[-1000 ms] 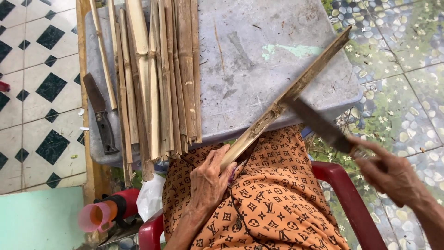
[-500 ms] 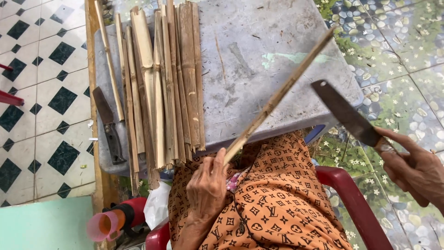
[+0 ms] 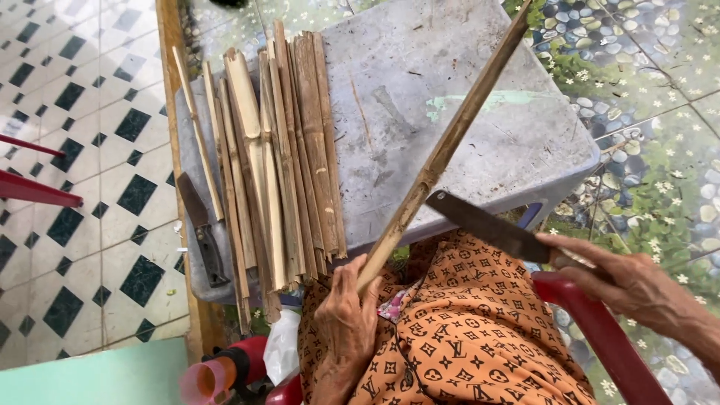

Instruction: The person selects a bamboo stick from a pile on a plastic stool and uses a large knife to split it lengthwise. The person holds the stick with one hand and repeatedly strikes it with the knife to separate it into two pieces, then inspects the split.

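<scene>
Fingers (image 3: 346,289) of the left hand (image 3: 343,330) are curling tight around the bottom end of a long bamboo stick (image 3: 442,150), pinching it low over the lap, and the stick is slanting up toward one o'clock, its far tip reaching the top edge of the view. Over at three o'clock the right hand (image 3: 626,285) is closing its fingers around the handle of a big knife (image 3: 491,225), and the dark blade is pointing toward ten o'clock, its tip meeting the stick partway up the shaft. Orange patterned cloth (image 3: 457,330) is lying across the lap beneath both hands, with the red arm of a chair (image 3: 600,337) running under the right wrist. Just beyond the hands, a grey plastic stool top (image 3: 420,97) is serving as the work surface. At eleven o'clock a bundle of split bamboo strips (image 3: 285,157) is lying side by side on it, and a second, smaller knife (image 3: 201,229) is resting just left of those strips. Farther out, black-and-white tiles (image 3: 90,150) are showing at nine o'clock.
</scene>
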